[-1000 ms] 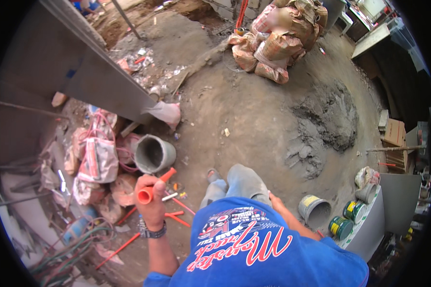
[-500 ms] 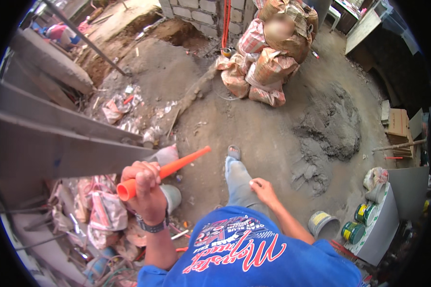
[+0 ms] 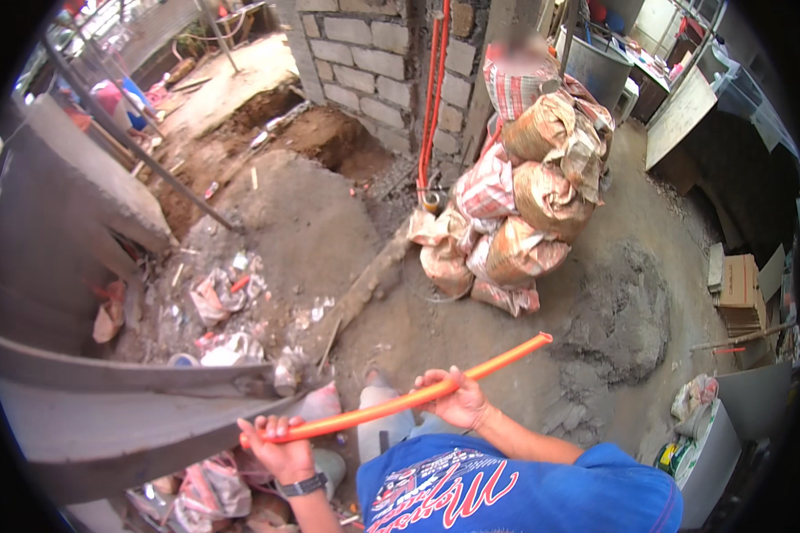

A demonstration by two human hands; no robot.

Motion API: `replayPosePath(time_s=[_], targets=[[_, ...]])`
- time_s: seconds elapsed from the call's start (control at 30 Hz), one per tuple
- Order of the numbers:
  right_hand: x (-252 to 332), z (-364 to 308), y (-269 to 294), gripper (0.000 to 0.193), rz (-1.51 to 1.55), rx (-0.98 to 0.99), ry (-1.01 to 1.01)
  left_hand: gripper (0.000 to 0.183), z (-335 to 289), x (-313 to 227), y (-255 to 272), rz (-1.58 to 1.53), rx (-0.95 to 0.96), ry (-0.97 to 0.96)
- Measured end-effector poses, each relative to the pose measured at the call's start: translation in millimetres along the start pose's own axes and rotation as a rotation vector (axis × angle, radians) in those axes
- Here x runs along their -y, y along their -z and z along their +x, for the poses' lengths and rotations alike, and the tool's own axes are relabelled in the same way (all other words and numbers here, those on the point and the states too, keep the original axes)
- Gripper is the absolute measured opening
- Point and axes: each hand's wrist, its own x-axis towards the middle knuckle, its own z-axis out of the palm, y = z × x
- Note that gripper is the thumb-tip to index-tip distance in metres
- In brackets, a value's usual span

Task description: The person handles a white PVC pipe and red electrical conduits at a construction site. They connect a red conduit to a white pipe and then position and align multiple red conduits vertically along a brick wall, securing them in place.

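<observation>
A long orange plastic pipe (image 3: 364,416) lies slantwise across the front of my body, slightly bowed, its far tip up to the right. My left hand (image 3: 280,451), with a dark watch at the wrist, is closed round its lower left end. Further along, my right hand (image 3: 460,407) grips the pipe around its middle, thumb on top. The right part of the pipe sticks out free past that hand, over the grey floor. My legs show partly beneath it.
Stacked filled sacks (image 3: 516,240) stand ahead beside a block wall (image 3: 364,40) with upright orange conduits (image 3: 432,107). A heap of wet mortar (image 3: 627,320) lies to the right. Long grey metal beams (image 3: 151,391) and rubbish flank my left. Flat cardboard boxes (image 3: 740,289) sit far right.
My right hand has come up from my leg onto the pipe. The pipe has swung from pointing away to lying across me, and the view has tilted up.
</observation>
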Motion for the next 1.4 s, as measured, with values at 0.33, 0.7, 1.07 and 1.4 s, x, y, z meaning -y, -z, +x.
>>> replayPosePath(time_s=[0.33, 0.7, 1.07, 1.4], targets=[[88.0, 282.0, -57.6, 0.054, -0.255, -0.262, 0.12, 0.033, 277.3, 54.4, -62.2, 0.073, -0.201, 0.247], [180.4, 487.8, -132.4, 0.047, -0.984, -0.172, -0.136, 0.029, 554.2, -33.8, -401.8, 0.194, 0.62, 0.043], [406.8, 628.4, 20.0, 0.038, -1.289, -0.94, 0.256, 0.02, 762.9, 33.8, -454.4, 1.603, 0.666, -0.278], [699.8, 665.3, -165.4, 0.039, -1.797, -1.362, 0.718, 0.024, 887.0, 72.6, -383.4, 1.895, 0.807, 0.143]])
